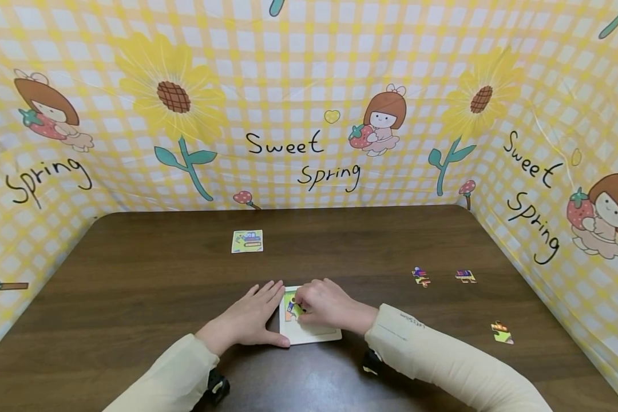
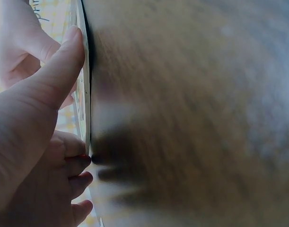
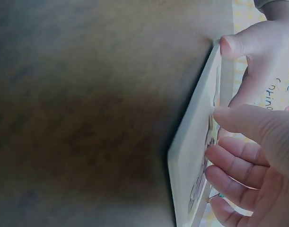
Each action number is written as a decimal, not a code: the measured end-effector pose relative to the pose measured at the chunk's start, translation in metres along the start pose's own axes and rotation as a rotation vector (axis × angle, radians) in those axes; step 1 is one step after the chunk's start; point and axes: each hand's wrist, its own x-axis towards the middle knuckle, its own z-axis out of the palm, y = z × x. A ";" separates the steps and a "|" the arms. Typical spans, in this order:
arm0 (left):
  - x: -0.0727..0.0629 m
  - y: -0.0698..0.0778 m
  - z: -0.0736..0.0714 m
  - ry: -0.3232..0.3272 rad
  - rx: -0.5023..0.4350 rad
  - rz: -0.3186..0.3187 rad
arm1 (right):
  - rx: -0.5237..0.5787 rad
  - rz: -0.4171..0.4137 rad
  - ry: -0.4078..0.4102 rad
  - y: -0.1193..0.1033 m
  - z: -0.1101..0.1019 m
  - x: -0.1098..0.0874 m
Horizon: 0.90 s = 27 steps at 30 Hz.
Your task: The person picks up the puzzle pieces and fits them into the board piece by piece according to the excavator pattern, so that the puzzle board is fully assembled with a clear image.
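A white puzzle board (image 1: 316,336) with a shallow recess lies on the table in front of the person. The left hand (image 1: 251,319) rests along its left edge with fingers extended, its thumb at the near left corner. Over the board's right part, the right hand (image 1: 325,303) has bent fingers and pinches a colourful puzzle piece (image 1: 291,309) at the recess's left side. The fingers hide part of that piece and much of the recess. In the right wrist view, the thumb (image 3: 229,119) and fingertips come down at the board's face (image 3: 194,153).
On the right of the brown table (image 1: 149,286) lie three loose puzzle pieces: one (image 1: 420,277), another (image 1: 466,276) and a nearer one (image 1: 502,332). A square picture card (image 1: 247,241) with a vehicle lies farther back. Checked cloth (image 1: 298,74) walls the table's back and sides.
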 end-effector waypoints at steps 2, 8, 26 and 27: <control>0.000 0.000 -0.001 0.001 -0.005 0.000 | 0.003 -0.022 0.007 0.000 0.001 0.000; 0.000 0.001 -0.001 -0.004 -0.017 0.001 | 0.012 -0.073 0.026 0.000 0.003 -0.001; 0.001 -0.002 0.002 -0.002 -0.010 0.007 | -0.104 -0.094 -0.007 -0.006 0.003 -0.004; 0.001 -0.003 0.002 -0.001 -0.008 0.008 | -0.108 -0.095 -0.008 -0.006 0.004 -0.004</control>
